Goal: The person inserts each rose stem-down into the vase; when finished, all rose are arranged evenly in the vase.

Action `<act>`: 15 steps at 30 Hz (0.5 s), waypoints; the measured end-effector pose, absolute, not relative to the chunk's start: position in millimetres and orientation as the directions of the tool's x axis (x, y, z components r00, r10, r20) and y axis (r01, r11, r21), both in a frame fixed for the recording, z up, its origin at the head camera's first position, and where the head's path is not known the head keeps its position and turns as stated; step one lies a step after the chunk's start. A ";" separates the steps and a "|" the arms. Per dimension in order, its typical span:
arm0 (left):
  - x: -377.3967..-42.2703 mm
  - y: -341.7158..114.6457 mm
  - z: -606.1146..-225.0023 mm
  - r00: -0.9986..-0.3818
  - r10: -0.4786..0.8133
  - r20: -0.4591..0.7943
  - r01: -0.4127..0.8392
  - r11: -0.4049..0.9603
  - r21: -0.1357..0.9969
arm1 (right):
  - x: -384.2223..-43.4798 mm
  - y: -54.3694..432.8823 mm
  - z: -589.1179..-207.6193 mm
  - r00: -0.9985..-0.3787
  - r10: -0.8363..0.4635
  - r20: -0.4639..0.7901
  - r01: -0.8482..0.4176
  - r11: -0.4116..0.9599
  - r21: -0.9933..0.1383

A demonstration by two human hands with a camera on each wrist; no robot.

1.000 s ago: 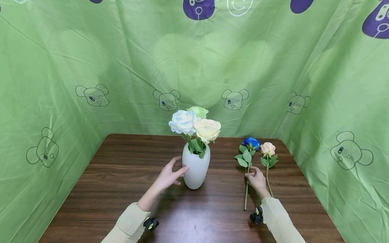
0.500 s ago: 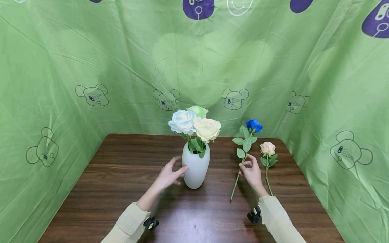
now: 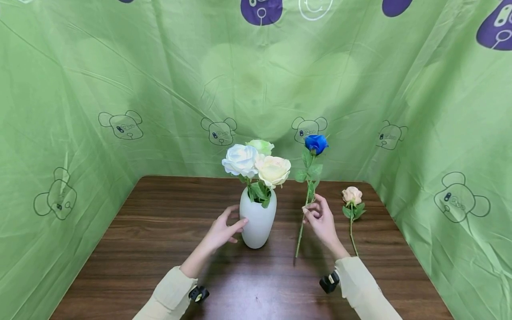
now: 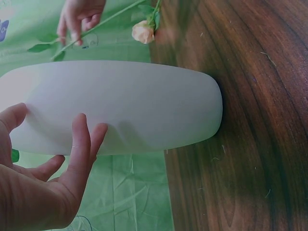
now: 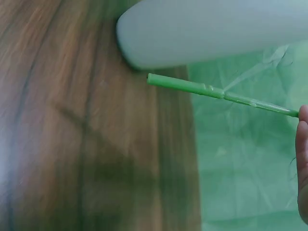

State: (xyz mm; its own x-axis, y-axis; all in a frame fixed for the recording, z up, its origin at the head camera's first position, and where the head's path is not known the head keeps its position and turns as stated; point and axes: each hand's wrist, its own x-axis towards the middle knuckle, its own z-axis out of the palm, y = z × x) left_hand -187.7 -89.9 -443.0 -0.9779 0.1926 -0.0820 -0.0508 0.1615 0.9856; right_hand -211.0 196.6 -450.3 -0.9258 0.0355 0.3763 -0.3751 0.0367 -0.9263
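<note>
A white vase (image 3: 257,226) stands upright on the table, holding a pale blue rose (image 3: 240,161), a cream rose (image 3: 274,171) and a light green rose (image 3: 262,146). Spread fingers of my left hand (image 3: 219,232) rest against the vase's left side; in the left wrist view the fingertips touch the white wall (image 4: 130,103). To the right of the vase, my right hand (image 3: 325,223) pinches a blue rose (image 3: 316,144) by its stem, bloom up and slightly tilted. The right wrist view shows the stem's lower end (image 5: 178,84) off the table, with the vase behind.
A pale pink rose (image 3: 352,196) lies on the right side of the wooden table (image 3: 168,209). Green printed cloth (image 3: 256,89) hangs behind the table and along both sides. Both wrists carry small black devices (image 3: 198,294).
My right hand has lifted the blue rose off the table, raised it more upright and brought it left, closer to the vase. The left hand and vase have not moved.
</note>
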 end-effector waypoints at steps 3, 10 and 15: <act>-183.3 -89.3 -433.3 -0.976 0.205 -0.074 -0.042 0.157 0.987 | -210.6 189.8 -439.9 -0.903 0.016 0.429 -0.429 0.003 -0.903; -175.0 -88.1 -414.8 -0.974 0.213 -0.079 -0.042 0.175 0.984 | -217.7 182.7 -425.7 -0.832 0.060 0.552 -0.555 -0.130 -0.822; -174.3 -88.1 -414.6 -0.974 0.214 -0.080 -0.043 0.173 0.984 | -218.4 175.0 -406.2 -0.800 0.130 0.586 -0.600 -0.198 -0.775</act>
State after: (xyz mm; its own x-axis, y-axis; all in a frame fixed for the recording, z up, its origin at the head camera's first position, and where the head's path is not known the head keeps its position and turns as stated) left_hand -174.3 -88.1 -414.6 -0.9737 0.2136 -0.0796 -0.0426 0.1726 0.9841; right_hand -218.4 175.0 -406.2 -0.7998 0.1302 0.5860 -0.6001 -0.1980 -0.7750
